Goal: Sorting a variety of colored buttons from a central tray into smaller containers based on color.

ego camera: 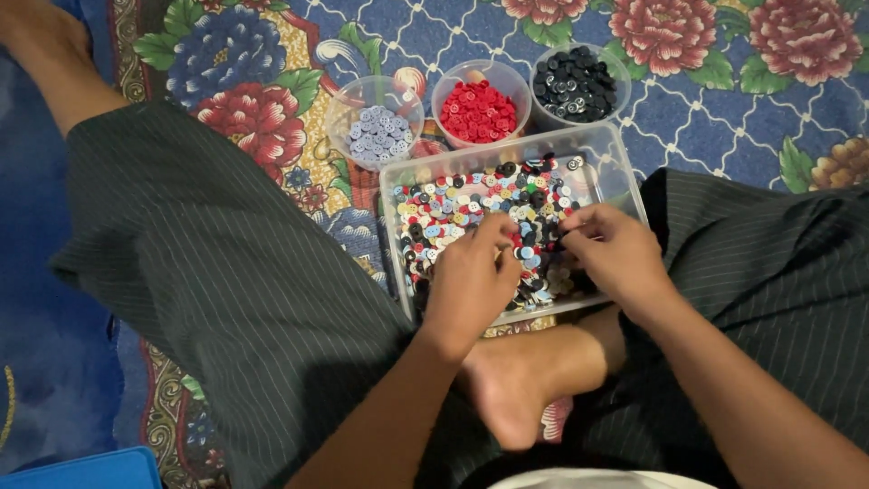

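Both hands, the left hand [468, 279] and right hand [612, 250], pinch among mixed buttons [471, 204] in a clear tray [608, 149]; what each grips is hidden. At twelve o'clock, three sorted cups [478, 110] sit close; a careless reach could tip them.

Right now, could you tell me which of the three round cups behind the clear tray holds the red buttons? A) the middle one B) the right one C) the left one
A: the middle cup is filled with red buttons, while the left cup holds pale blue ones and the right cup black ones, all behind the clear tray.
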